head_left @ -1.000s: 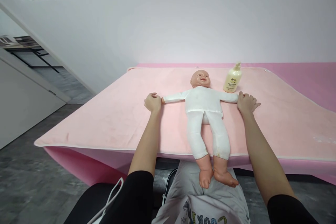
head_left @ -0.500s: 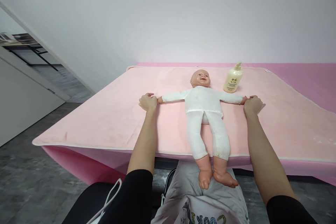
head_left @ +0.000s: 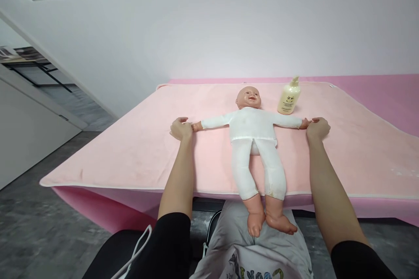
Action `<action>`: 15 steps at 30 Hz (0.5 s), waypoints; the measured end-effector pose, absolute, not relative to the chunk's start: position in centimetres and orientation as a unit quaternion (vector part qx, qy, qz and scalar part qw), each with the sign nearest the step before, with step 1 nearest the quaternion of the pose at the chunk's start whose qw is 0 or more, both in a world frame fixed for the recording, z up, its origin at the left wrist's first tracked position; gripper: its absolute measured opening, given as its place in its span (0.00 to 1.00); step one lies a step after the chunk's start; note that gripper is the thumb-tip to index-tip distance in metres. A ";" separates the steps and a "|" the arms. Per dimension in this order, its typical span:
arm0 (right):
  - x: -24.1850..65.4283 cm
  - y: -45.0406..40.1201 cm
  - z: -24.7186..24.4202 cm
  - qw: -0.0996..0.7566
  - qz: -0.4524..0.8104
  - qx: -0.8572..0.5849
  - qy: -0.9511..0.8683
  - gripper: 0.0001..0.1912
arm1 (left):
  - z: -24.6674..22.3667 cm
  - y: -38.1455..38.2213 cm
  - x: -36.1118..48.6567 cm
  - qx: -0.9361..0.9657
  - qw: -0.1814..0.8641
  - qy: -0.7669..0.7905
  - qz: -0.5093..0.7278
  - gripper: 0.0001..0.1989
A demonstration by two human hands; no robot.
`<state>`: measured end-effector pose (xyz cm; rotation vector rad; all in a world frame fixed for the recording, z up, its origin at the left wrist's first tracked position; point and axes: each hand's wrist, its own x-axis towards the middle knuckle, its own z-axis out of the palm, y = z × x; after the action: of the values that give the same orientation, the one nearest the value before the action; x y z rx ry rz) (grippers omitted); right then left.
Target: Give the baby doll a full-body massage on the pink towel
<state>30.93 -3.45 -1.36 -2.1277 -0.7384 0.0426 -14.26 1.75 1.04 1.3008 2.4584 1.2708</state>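
A baby doll [head_left: 252,124] with a white cloth body lies on its back, its arms stretched straight out to both sides. Its bare feet hang past the table's front edge over my lap. My left hand [head_left: 181,129] is closed at the doll's hand on the left, fingers curled against its fingertips. On the other side my right hand [head_left: 318,129] pinches the doll's other hand. My own fingers partly hide both contact points. Under the doll is a pale pink blanket [head_left: 131,148].
A cream pump bottle [head_left: 288,97] stands right of the doll's head. Behind the table rises a white wall [head_left: 209,35]. A darker pink cloth [head_left: 386,100] shows beneath the blanket. A white cable [head_left: 135,250] runs beside my left sleeve.
Both my hands have shifted slightly outward, showing more of the doll's hands. The doll's arms stay spread, and the view has tilted a little.
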 end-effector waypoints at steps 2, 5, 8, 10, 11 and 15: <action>30.8 -3.5 -1.1 0.439 0.031 -0.858 -0.265 0.11 | 1.0 1.7 -14.2 0.416 0.023 0.800 0.433 0.20; 30.2 -3.5 -0.6 0.441 0.045 -0.853 -0.276 0.12 | 0.8 1.8 -13.8 0.440 0.034 0.785 0.434 0.20; 29.6 -3.4 -0.4 0.428 0.058 -0.850 -0.300 0.10 | 0.6 2.1 -13.1 0.480 0.068 0.783 0.389 0.16; 29.3 -3.3 -0.3 0.435 0.062 -0.845 -0.306 0.11 | 0.6 2.3 -12.5 0.509 0.076 0.781 0.355 0.15; 29.2 -3.3 -0.3 0.444 0.063 -0.839 -0.308 0.11 | 0.7 2.3 -12.2 0.523 0.076 0.776 0.343 0.16; 29.1 -3.1 -0.3 0.506 0.078 -0.813 -0.279 0.14 | 1.2 1.8 -11.1 0.565 0.055 0.766 0.302 0.18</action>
<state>29.07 -3.06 -0.25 -1.9605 -0.6728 0.1894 -11.11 1.83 1.16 1.7168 2.3245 0.9177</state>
